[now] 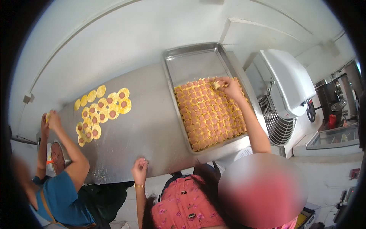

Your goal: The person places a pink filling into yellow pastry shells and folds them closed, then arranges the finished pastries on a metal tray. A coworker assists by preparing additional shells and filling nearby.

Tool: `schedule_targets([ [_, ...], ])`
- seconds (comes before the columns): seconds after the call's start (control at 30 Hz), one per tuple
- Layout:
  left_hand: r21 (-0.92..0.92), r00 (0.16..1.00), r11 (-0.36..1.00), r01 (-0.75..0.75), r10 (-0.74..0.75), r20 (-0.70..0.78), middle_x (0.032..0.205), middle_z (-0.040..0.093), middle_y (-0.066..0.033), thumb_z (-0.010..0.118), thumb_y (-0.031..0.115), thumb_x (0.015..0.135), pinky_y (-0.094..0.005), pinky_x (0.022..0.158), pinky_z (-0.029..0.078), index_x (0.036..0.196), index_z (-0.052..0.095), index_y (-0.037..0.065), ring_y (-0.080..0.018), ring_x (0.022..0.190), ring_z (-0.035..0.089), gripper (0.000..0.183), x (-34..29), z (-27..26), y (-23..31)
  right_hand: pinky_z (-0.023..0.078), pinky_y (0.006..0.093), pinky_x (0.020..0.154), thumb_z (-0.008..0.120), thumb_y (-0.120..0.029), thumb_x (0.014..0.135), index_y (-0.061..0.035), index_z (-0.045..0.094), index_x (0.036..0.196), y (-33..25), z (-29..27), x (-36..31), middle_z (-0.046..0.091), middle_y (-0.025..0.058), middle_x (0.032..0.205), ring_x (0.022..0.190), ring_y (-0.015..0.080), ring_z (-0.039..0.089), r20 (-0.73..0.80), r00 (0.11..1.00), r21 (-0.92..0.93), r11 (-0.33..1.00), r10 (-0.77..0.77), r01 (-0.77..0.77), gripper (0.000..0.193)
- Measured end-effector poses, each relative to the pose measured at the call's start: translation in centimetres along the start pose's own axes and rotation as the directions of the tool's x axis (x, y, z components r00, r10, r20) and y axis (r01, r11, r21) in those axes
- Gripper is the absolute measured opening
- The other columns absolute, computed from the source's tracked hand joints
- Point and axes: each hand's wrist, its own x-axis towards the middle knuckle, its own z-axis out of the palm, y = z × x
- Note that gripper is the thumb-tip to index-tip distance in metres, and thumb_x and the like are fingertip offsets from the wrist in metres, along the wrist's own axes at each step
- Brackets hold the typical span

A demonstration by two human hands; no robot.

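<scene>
Carefully pinched, one dumpling (216, 85) sits in the right hand (230, 87) above the far edge of the packed rows.
The right fingers close narrowly around it; whether it touches its neighbours is unclear. The left hand (140, 170) rests by the near edge of the desk (141, 110), fingers curled, and I cannot tell whether they hold anything. The rows of meat-topped dumplings (209, 118) leave bare metal at the tray's (196, 63) far end. A hard squeeze could push filling out of the thin wrapper, while a low wrist or forearm could smear the finished tops beneath.
</scene>
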Motion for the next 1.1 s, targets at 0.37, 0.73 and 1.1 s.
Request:
schedule_targets([
  [0.37,0.13,0.982,0.979,0.159,-0.143,-0.126,0.086,0.067,-0.0085,0.06,-0.01,0.077,-0.027,0.073,0.053,0.099,0.06,-0.003,-0.0137,0.077,0.065,0.023,-6.6,4.0,3.2,0.05,0.0369,0.069,0.061,0.0,0.064,-0.0074,0.069,0.086,12.4,-0.4,13.8,0.067,0.0136,0.079,0.077,0.03,0.064,0.415,0.898,-0.279,0.919,-0.146,0.278,0.024],
  [0.73,0.21,0.99,0.97,0.123,-0.107,-0.088,0.086,0.069,-0.0098,0.059,-0.009,0.077,-0.0282,0.071,0.054,0.102,0.061,-0.001,-0.017,0.079,0.068,0.026,-5.8,6.9,6.0,0.051,0.0341,0.073,0.057,0.002,0.063,-0.0034,0.07,0.097,12.0,-0.6,13.6,0.069,0.0146,0.088,0.079,0.0283,0.065,0.599,0.794,-0.234,0.925,-0.105,0.299,0.037],
  [1.1,0.183,0.986,0.97,0.158,-0.147,-0.076,0.087,0.069,-0.0098,0.061,-0.008,0.077,-0.0274,0.072,0.054,0.101,0.061,-0.001,-0.0162,0.079,0.068,0.025,-5.8,7.2,6.5,0.051,0.0345,0.074,0.058,0.002,0.063,-0.0021,0.071,0.091,11.9,-0.7,13.8,0.069,0.0135,0.09,0.084,0.0299,0.064,0.648,0.756,-0.248,0.913,-0.092,0.323,0.031],
])
